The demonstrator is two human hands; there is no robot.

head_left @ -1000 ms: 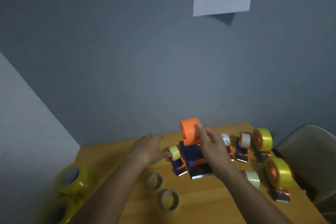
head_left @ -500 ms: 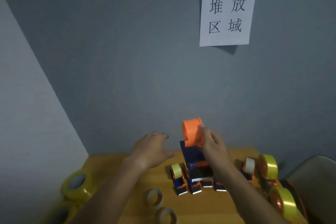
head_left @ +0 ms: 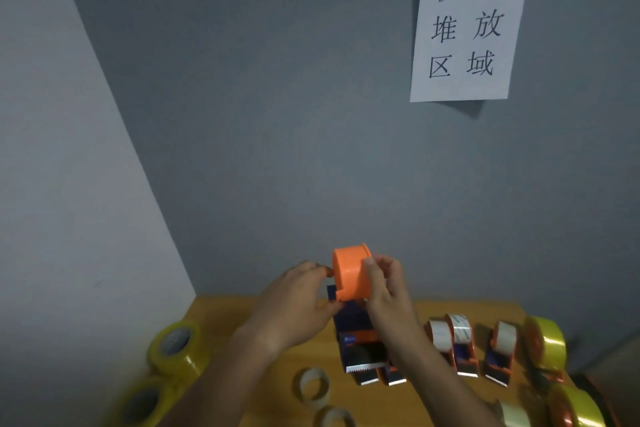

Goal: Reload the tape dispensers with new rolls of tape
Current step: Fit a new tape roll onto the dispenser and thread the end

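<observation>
Grey walls meet in a corner behind a wooden table [head_left: 450, 308], and a white paper sign [head_left: 467, 24] with black characters hangs on the wall at the upper right. Above the table, both hands hold up a large tape dispenser [head_left: 356, 333] with a blue body, a toothed blade at its near end and an empty orange spool [head_left: 349, 274] on top. The right hand [head_left: 384, 291] grips the spool's right side, thumb across its face. The left hand [head_left: 294, 305] pinches the spool's left edge with curled fingers. On the table to the right stand small dispensers [head_left: 464, 347] loaded with clear tape and, further right, yellow-taped dispensers [head_left: 547, 343]. New yellow tape rolls [head_left: 176, 350] sit at the left edge, and two empty cardboard cores [head_left: 313, 385] lie near the front.
</observation>
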